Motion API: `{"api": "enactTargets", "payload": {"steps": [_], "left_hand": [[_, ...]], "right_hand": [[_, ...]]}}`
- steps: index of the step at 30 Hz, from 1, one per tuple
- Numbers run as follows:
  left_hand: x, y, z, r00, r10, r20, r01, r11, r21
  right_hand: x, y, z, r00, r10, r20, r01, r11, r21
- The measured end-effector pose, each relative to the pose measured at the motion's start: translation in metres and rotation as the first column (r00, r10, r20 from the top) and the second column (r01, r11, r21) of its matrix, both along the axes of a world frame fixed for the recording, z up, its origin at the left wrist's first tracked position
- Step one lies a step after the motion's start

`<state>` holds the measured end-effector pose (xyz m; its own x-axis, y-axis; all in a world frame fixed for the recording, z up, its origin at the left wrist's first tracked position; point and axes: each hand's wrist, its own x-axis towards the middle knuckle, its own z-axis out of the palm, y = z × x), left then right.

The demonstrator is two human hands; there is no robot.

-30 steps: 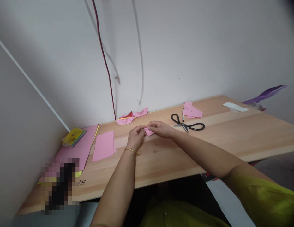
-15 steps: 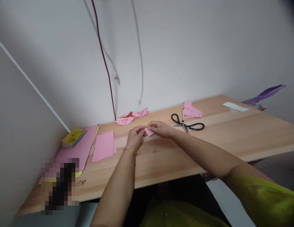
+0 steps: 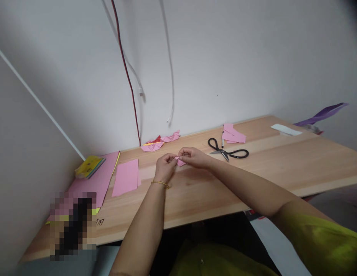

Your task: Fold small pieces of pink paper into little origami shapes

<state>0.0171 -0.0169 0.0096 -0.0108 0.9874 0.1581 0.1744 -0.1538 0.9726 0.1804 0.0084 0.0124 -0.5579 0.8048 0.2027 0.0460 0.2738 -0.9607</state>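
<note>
Head view: a pale wall (image 3: 241,61) backs the wooden table (image 3: 204,193) beneath pinched paper (image 3: 181,163).

This looks like a paper-craft corner of a room, whether home or workshop unclear: pink sheets (image 3: 103,174) by the wooden table's (image 3: 299,153) left edge, folded pink pieces (image 3: 153,147) along its far edge, scissors (image 3: 223,154) nearby.

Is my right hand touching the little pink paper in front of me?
Touching. The head view shows your right hand pinching the small pink paper, with the thumb lying over its upper edge.
</note>
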Motion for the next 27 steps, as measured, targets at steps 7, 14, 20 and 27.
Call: {"api": "enactTargets", "payload": {"steps": [7,14,20,27], "left_hand": [[-0.0022,-0.0005,0.0011,0.998,-0.029,-0.056,0.032,0.998,0.05],[-0.0013,0.0001,-0.0007,0.998,-0.071,0.002,0.071,0.997,-0.027],[-0.0009,-0.0009,-0.0025,0.993,-0.076,-0.093,0.078,0.997,0.018],[-0.0026,-0.0021,0.0012,0.982,-0.083,-0.17,0.098,0.992,0.082]], "right_hand": [[0.0003,0.0003,0.0005,0.997,-0.063,0.036,0.059,0.994,0.091],[-0.0001,0.0018,-0.0015,0.99,-0.123,0.066,0.116,0.988,0.103],[0.0003,0.0026,-0.0024,0.988,-0.13,0.078,0.122,0.988,0.099],[0.0004,-0.0022,0.0032,0.993,-0.053,0.107,0.038,0.99,0.136]]}}
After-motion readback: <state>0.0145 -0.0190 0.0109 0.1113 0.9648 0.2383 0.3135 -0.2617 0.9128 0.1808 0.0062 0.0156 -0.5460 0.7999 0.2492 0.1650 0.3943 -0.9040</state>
